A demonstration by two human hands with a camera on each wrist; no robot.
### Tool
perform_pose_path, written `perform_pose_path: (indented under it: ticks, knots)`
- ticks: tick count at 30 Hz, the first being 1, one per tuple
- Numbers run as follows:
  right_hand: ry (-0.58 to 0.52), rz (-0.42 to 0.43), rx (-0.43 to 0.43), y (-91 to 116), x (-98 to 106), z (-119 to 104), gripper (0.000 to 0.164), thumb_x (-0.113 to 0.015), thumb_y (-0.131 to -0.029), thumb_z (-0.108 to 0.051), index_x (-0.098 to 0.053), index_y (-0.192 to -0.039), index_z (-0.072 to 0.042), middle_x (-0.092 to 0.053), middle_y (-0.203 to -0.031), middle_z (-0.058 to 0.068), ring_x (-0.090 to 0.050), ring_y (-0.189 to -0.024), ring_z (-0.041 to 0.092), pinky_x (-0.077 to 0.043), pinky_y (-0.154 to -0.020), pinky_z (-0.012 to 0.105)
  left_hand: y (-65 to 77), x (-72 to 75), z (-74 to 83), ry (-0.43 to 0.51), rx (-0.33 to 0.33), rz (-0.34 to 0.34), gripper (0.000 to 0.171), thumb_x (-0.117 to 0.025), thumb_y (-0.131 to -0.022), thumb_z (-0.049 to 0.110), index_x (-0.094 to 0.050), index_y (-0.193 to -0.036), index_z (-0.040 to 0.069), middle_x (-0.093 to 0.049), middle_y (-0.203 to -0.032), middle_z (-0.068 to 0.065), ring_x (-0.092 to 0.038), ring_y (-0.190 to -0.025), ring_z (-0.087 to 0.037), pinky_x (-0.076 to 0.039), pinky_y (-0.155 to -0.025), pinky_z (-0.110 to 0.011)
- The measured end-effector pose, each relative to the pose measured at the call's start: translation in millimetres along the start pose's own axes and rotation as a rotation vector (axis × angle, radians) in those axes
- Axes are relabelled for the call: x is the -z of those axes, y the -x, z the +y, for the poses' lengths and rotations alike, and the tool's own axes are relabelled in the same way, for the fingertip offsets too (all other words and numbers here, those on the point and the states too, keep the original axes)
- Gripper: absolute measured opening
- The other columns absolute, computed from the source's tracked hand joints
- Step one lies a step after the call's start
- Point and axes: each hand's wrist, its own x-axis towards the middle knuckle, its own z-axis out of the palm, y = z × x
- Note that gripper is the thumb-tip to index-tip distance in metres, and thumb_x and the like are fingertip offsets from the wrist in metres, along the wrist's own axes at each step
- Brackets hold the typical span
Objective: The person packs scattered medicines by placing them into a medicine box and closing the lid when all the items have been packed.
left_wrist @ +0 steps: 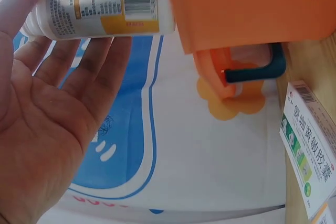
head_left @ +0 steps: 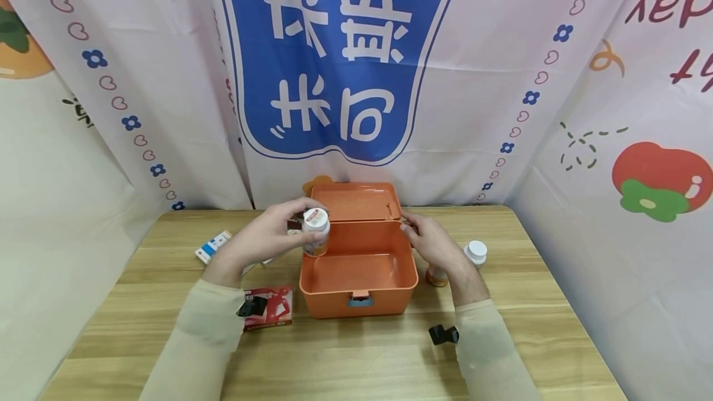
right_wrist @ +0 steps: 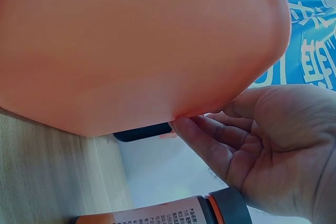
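Observation:
An orange lidded box (head_left: 334, 307) stands on the table with its lid (head_left: 356, 201) tipped back against the curtain. Over its left rim, my left hand (head_left: 266, 235) grips a white-capped pill bottle (head_left: 315, 229), held upright. In the left wrist view, the bottle's silver and yellow label with a barcode shows on the bottle (left_wrist: 105, 3), between thumb and fingers. At the right rear corner, my right hand (head_left: 437, 245) holds the box's rim near the hinge. The right wrist view shows thumb and fingers pinching the edge of the orange box (right_wrist: 142, 51); some fingertips are hidden behind it.
Left of the box lie a red carton (head_left: 278, 306) and a blue-and-white carton (head_left: 210, 247). On the right, a white-capped bottle (head_left: 475, 252) and an orange-brown bottle (head_left: 437, 276) stand partly behind my right forearm. A patterned curtain (head_left: 473, 110) hangs behind the table.

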Motion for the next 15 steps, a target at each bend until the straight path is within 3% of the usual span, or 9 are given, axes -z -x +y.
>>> perform_pose_path:
  ticks: [9,15]
  knots:
    - [0.011,0.005,0.002,0.4,0.2,0.9,0.050,-0.050,-0.112,-0.023,-0.046,-0.159,-0.005,-0.069,-0.141,0.016,-0.069,-0.114,0.026,-0.056,-0.108,0.051,-10.4,-13.2,-1.2,-0.054,-0.052,-0.044,0.047,-0.079,-0.093,0.048,-0.062,-0.134,0.034,-0.068,-0.113,0.009,-0.064,-0.105,-0.021,-0.058,-0.092,-0.039]
    - [0.000,0.004,0.003,0.4,-0.4,2.0,0.050,-0.050,-0.112,-0.023,-0.045,-0.159,-0.005,-0.067,-0.144,0.017,-0.069,-0.120,0.028,-0.054,-0.111,0.052,-14.3,-19.9,-4.0,-0.092,-0.028,-0.078,0.049,-0.081,-0.092,0.046,-0.061,-0.135,0.035,-0.068,-0.118,0.010,-0.064,-0.109,-0.017,-0.059,-0.102,-0.045]
